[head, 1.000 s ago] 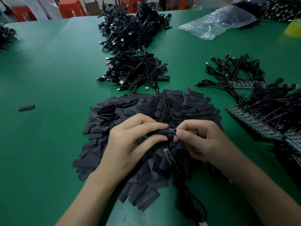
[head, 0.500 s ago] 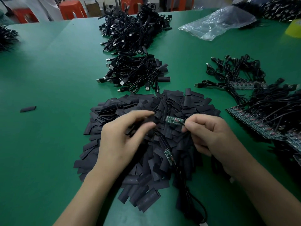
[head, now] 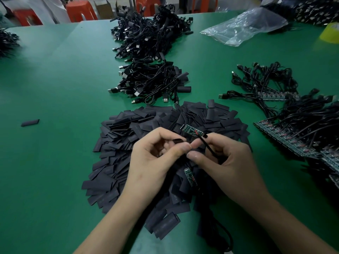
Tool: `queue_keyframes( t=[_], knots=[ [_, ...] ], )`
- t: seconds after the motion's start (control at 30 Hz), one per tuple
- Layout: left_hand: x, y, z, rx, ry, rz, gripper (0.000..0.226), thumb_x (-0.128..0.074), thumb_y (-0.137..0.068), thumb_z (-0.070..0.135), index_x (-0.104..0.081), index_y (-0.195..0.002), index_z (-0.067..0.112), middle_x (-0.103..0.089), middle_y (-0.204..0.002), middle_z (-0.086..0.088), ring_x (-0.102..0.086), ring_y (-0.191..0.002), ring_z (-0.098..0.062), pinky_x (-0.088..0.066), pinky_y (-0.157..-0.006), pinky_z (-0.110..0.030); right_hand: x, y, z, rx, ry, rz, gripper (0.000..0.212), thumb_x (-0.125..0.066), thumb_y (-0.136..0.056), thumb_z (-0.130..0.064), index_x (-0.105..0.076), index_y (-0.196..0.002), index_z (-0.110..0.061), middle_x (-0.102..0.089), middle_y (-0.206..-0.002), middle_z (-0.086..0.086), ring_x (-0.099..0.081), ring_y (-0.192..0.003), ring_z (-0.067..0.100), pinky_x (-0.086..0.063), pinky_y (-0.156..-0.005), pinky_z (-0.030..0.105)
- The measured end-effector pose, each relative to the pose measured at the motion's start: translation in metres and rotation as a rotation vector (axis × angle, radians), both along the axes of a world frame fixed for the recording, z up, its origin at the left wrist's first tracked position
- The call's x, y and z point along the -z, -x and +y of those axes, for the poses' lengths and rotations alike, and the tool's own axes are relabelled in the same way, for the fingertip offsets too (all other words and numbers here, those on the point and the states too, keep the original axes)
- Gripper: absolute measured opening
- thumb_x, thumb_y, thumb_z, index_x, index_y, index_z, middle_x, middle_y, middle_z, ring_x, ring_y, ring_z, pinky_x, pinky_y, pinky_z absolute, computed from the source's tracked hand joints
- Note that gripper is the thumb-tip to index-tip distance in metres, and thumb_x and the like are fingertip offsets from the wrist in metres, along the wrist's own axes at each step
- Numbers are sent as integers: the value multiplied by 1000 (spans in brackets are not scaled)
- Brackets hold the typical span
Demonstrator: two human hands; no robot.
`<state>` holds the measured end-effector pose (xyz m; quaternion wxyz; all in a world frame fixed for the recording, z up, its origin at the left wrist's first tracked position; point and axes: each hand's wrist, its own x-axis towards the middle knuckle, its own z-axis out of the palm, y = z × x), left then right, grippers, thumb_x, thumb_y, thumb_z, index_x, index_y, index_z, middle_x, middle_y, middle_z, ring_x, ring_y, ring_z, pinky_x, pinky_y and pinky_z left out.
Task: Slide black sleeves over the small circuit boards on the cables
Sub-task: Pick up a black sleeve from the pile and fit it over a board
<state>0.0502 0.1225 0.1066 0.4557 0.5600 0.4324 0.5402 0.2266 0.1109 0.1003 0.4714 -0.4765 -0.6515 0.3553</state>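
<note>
Board: the small circuit board point(head: 192, 132) I'm watching is held up over the sleeve pile point(head: 128, 129), on the end of its cable point(head: 208, 146).
Right hand point(head: 225, 158): fingers curled round that cable, just below the board.
Left hand point(head: 156, 156): thumb and forefinger pinch one black sleeve point(head: 177, 141), not yet on the board.
Bench point(head: 55, 88): green, with cable heaps point(head: 150, 81) beyond the pile, board strips point(head: 284, 140) to the right and a clear bag point(head: 244, 26) farther back.
Room: orange stools point(head: 80, 10) behind the far edge.
Change: half a second ago the left hand was down in the pile, apart from the right, and the board lay nearly level. Now the fingertips meet and the board tilts up.
</note>
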Motion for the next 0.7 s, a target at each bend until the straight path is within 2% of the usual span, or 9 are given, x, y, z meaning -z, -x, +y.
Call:
queue_keyframes(
  t=[0.07, 0.17, 0.2, 0.27, 0.37, 0.43, 0.5, 0.57, 0.7],
  knots=[
    [0, -1, -1, 17, 26, 1, 11, -84, -75, 24, -75, -81, 24, -65, -69, 9, -54, -66, -8, -46, -63, -18, -1, -1, 1, -3, 6, -17, 15, -72, -86, -44, -72, -87, -29, -51, -55, -4, -43, -53, 4, -36, -50, 27],
    [1, -1, -2, 31, 34, -4, 9, -77, -82, 18, -73, -86, 24, -67, -72, 5, -62, -63, -11, -51, -65, -20, -3, -3, 4, 19, 8, -4, 19, -69, -88, -42, -70, -83, -25, -53, -56, 0, -44, -52, 7, -35, -50, 23],
    [1, 1, -2, 12, -7, 60, 12, -78, -83, 18, -73, -90, 26, -67, -76, 6, -64, -66, -12, -53, -68, -22, -4, -5, 5, 27, 10, 0, 18, -69, -89, -41, -69, -82, -24, -53, -56, 3, -43, -51, 12, -35, -50, 25],
    [1, 9, 0, -22, -228, 349, 24, -82, -85, 20, -75, -106, 27, -68, -90, 11, -67, -81, -8, -52, -77, -20, -5, -8, 7, 13, 29, -3, 16, -69, -91, -36, -67, -81, -23, -51, -58, 8, -43, -52, 20, -35, -50, 32],
    [-1, 18, 4, -10, -533, 611, 41, -83, -87, 21, -70, -126, 18, -66, -117, 6, -63, -109, -5, -45, -95, -15, -8, -11, 8, -86, 86, 13, 16, -70, -90, -31, -67, -78, -21, -45, -59, 14, -39, -54, 12, -32, -51, 30],
    [1, 21, 7, 40, -593, 642, 36, -81, -90, 22, -73, -124, 14, -66, -119, 3, -63, -112, -7, -47, -96, -19, -9, -13, 9, -150, 130, 30, 16, -70, -89, -30, -68, -76, -21, -45, -57, 10, -40, -55, 9, -32, -52, 24],
    [3, 22, 7, 81, -602, 652, 24, -79, -92, 23, -77, -114, 14, -67, -111, 4, -65, -103, -9, -50, -88, -21, -9, -14, 9, -206, 172, 57, 15, -69, -90, -29, -69, -77, -23, -48, -56, -7, -42, -53, 3, -33, -52, 16],
    [4, 22, 6, 64, -579, 626, 20, -79, -91, 24, -79, -108, 15, -67, -104, 6, -65, -97, -6, -50, -84, -19, -9, -14, 9, -233, 201, 100, 18, -65, -94, -30, -69, -78, -23, -49, -54, -13, -40, -48, -2, -32, -49, 11],
    [4, 23, 8, -65, -449, 475, 22, -86, -80, 23, -80, -101, 19, -71, -99, 7, -68, -95, -11, -48, -83, -17, -11, -16, 12, -141, 237, 199, 36, -55, -98, -47, -70, -86, -16, -33, -52, -2, -28, -44, 13, -26, -42, 22]
  ],
)
